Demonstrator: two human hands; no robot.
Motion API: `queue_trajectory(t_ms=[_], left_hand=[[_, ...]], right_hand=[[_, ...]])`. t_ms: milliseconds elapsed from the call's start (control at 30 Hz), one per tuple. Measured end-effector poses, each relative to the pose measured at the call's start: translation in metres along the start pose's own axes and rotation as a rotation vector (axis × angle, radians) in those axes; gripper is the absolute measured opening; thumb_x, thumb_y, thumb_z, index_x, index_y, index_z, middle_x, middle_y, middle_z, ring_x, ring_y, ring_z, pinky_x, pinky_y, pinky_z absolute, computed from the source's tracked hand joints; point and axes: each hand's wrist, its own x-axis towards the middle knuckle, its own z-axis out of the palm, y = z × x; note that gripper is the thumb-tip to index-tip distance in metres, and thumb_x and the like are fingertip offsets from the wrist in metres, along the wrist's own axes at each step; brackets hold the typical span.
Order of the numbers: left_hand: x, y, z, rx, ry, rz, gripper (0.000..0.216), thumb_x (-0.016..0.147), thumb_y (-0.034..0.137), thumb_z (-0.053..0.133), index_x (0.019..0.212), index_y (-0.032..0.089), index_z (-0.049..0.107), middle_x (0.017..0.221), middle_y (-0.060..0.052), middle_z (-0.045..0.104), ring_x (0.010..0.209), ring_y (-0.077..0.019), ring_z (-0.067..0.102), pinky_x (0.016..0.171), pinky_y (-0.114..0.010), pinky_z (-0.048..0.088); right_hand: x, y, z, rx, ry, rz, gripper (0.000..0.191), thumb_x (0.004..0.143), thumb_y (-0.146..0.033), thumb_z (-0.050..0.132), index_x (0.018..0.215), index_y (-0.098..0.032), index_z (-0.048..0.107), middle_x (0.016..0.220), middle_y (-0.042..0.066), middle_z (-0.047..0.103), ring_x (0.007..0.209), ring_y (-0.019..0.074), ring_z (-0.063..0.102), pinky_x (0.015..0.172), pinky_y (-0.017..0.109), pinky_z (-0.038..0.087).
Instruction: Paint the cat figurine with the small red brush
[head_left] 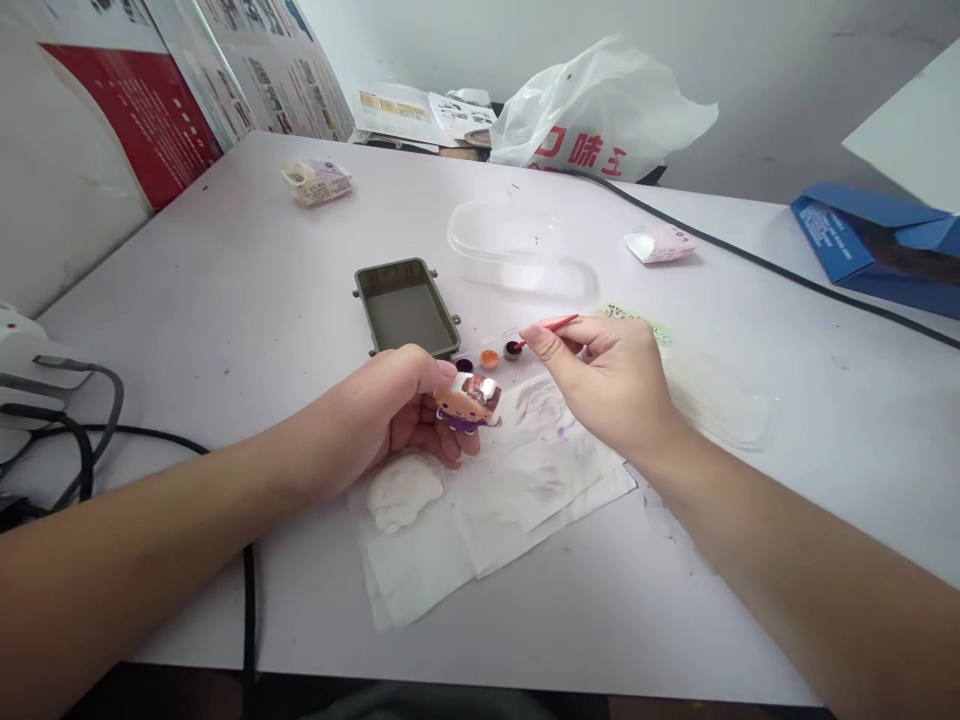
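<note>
My left hand (416, 400) is closed around a small painted figurine (466, 402), with an orange face, purple body and partly brown, partly white top. In my right hand (611, 375) a thin red paintbrush (559, 324) is pinched between thumb and fingers. Its tip is at a small pot of dark paint (512, 350). Beside that stand an orange paint pot (489, 358) and a dark purple one (464, 366), partly behind my left thumb. Stained paper tissues (540, 480) lie spread below both hands, with a crumpled tissue (405, 492) near my left wrist.
A dark green open tray (409, 310) stands behind the paint pots. Beyond it are a clear plastic container (510, 235) and small packets (316, 183). A black cable (750, 255) crosses the table's right side towards a blue box (862, 240). A white plastic bag (600, 110) stands at the back.
</note>
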Motion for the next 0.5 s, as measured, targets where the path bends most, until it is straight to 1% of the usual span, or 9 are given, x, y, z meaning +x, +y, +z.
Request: queue_trajectory(t_ms=[67,133,233,300,400,500], left_hand=[[0.0008,0.0009,0.0005,-0.02,-0.015,0.019,0.026,0.069,0.033,0.057,0.06,0.012,0.07,0.072,-0.009,0.072,0.06,-0.0164,0.063,0.057,-0.025,0.055],[0.0008,0.0017,-0.0001,-0.032,-0.038,0.025,0.03,0.072,0.035,0.055,0.06,0.012,0.069,0.073,-0.009,0.073,0.056,-0.015,0.061,0.054,-0.025,0.054],[0.0002,0.0033,-0.0025,-0.029,-0.06,0.031,0.031,0.075,0.035,0.05,0.064,0.012,0.066,0.071,-0.011,0.073,0.053,-0.0142,0.058,0.049,-0.024,0.048],[-0.0003,0.005,-0.0042,-0.019,-0.069,0.045,0.032,0.077,0.036,0.047,0.065,0.012,0.064,0.068,-0.012,0.072,0.05,-0.0135,0.056,0.047,-0.023,0.044],[-0.0013,0.0079,-0.0051,-0.013,-0.093,0.075,0.035,0.078,0.038,0.042,0.063,0.012,0.061,0.064,-0.012,0.068,0.047,-0.0135,0.054,0.046,-0.024,0.043],[-0.0015,0.0086,-0.0041,-0.003,-0.15,0.103,0.037,0.077,0.038,0.041,0.064,0.011,0.062,0.062,-0.013,0.067,0.049,-0.0152,0.057,0.048,-0.025,0.044]], right_hand=[[0.0009,-0.0002,-0.001,0.013,0.001,0.001,0.028,0.09,-0.038,0.069,0.07,-0.021,0.077,0.077,0.003,0.075,0.072,0.0172,0.064,0.061,0.031,0.045],[0.0017,-0.0009,-0.0029,0.037,0.022,0.027,0.033,0.089,-0.039,0.07,0.063,-0.02,0.071,0.068,0.002,0.068,0.067,0.016,0.059,0.059,0.03,0.042],[0.0019,-0.002,-0.0061,0.072,0.059,0.084,0.045,0.088,-0.044,0.069,0.052,-0.019,0.057,0.054,-0.001,0.049,0.056,0.0124,0.044,0.051,0.03,0.032],[0.0013,-0.0025,-0.0077,0.081,0.058,0.109,0.05,0.089,-0.047,0.068,0.051,-0.019,0.05,0.052,-0.003,0.038,0.052,0.0109,0.034,0.049,0.03,0.026],[0.0004,-0.0032,-0.0089,0.081,0.049,0.117,0.051,0.089,-0.048,0.067,0.051,-0.019,0.048,0.053,-0.004,0.03,0.053,0.0104,0.029,0.049,0.03,0.023],[0.0002,-0.004,-0.0096,0.083,0.058,0.119,0.05,0.088,-0.048,0.068,0.051,-0.019,0.05,0.053,-0.004,0.028,0.052,0.0097,0.026,0.048,0.03,0.022]])
